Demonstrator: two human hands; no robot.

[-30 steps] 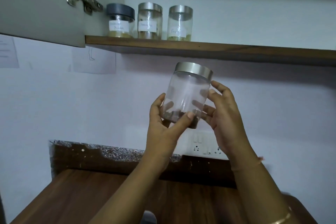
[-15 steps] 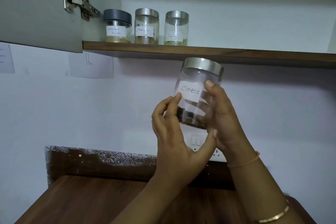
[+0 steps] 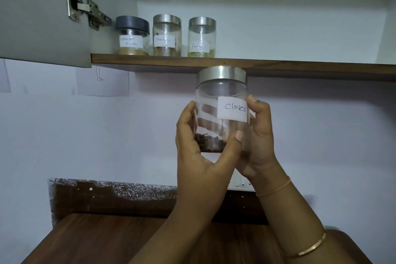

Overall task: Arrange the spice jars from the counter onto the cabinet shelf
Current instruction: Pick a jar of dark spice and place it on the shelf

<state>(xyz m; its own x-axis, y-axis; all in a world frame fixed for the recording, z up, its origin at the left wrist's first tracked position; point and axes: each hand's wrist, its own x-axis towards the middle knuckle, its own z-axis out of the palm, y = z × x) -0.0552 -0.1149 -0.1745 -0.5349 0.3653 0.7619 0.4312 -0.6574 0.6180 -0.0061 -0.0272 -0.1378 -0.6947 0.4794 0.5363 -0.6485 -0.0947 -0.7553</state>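
Observation:
A clear cloves jar [image 3: 220, 96] with a silver lid and a white label reading "Cloves" is held upright just below the cabinet shelf [image 3: 300, 67]. My left hand [image 3: 199, 156] cups its bottom and left side; my right hand [image 3: 260, 135] grips its right side. Dark cloves lie at the bottom of the jar. On the shelf's left end stand three labelled jars in a row: one with a dark grey lid [image 3: 132, 37], one with a silver lid [image 3: 167, 35], and a third with a silver lid [image 3: 201, 37].
The open cabinet door [image 3: 42, 17] with its metal hinge [image 3: 87, 10] hangs at the upper left. The shelf to the right of the three jars is bare. A wooden counter [image 3: 96, 240] lies below, with a wall socket [image 3: 242, 183] behind my hands.
The jar has been raised and turned, so its label now faces me. Its lid now reaches the shelf's front edge. Both hands moved up with it.

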